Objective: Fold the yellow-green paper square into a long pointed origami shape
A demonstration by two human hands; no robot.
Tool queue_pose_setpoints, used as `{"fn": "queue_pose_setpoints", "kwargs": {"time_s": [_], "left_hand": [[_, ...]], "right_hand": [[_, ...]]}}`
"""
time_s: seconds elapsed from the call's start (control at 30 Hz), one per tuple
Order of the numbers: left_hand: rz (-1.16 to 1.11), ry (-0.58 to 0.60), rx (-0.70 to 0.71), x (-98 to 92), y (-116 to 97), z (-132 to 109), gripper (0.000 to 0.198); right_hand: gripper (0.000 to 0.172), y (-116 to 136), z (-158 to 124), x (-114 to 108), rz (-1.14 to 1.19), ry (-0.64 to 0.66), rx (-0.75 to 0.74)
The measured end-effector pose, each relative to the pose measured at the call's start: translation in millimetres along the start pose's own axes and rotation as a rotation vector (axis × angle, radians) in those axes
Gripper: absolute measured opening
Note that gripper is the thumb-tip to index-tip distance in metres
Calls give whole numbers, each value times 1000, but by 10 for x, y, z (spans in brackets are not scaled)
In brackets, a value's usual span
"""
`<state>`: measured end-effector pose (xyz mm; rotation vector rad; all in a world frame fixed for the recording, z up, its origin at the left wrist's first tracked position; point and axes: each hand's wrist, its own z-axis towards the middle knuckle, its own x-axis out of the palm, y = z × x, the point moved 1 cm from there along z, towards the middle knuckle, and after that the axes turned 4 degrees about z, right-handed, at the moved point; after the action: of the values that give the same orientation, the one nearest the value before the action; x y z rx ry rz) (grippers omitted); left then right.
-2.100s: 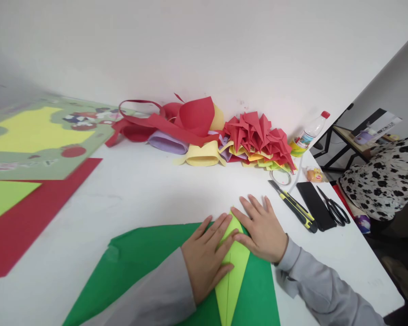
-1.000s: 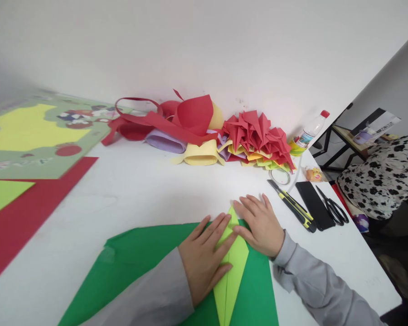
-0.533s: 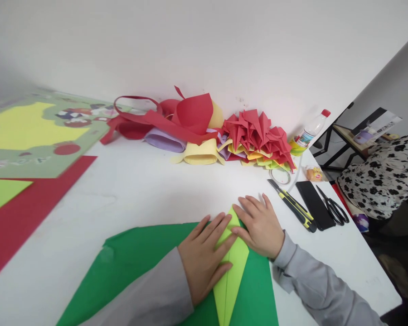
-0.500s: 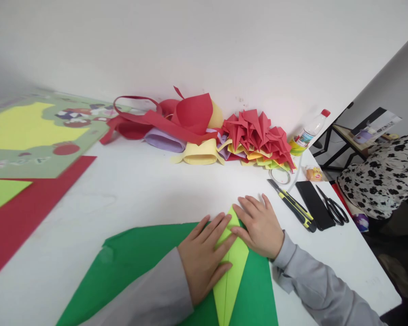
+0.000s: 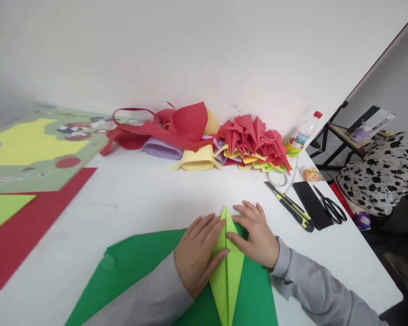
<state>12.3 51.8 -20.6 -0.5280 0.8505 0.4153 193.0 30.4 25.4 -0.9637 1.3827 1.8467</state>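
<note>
A lime-green folded paper, long and kite-shaped with a central seam, lies on a dark green sheet. My left hand rests flat on its left side, fingers spread, with the thumb near the seam. On the upper right edge lies my right hand, its fingers apart and the thumb tip near the seam. The pointed top of the lime paper shows between both hands. Neither hand has its fingers wrapped round anything.
Folded red paper shapes, a bottle, tape, a cutter, a black case and scissors are at the back and right. A decorated board and red paper lie left. A person in a floral garment is at right.
Both hands have shifted slightly apart, showing more of the lime paper's top and its seam. The camera view has moved a little.
</note>
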Motion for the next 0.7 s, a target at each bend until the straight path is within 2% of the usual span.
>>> {"fn": "queue_pose_setpoints", "kwargs": {"time_s": [0.17,0.23,0.37,0.5,0.6,0.7], "left_hand": [[-373,-111,-238,-125,68,71,37],[-547,-86,-334,-216,103,134,30],[-826,0,-533,-361,128,240,27],[-954,35,-591,-393,85,289,22],[-1018,9,-655,-385,37,318,20],[-1075,32,-713,-385,-14,344,21]], "right_hand": [[8,104,-54,10,270,-52,10],[3,161,-91,4,348,-75,-25],[5,254,-164,10,447,-97,-81],[8,280,-177,23,566,-90,-85],[13,277,-151,39,680,-62,-14],[27,277,-125,84,789,15,131]]}}
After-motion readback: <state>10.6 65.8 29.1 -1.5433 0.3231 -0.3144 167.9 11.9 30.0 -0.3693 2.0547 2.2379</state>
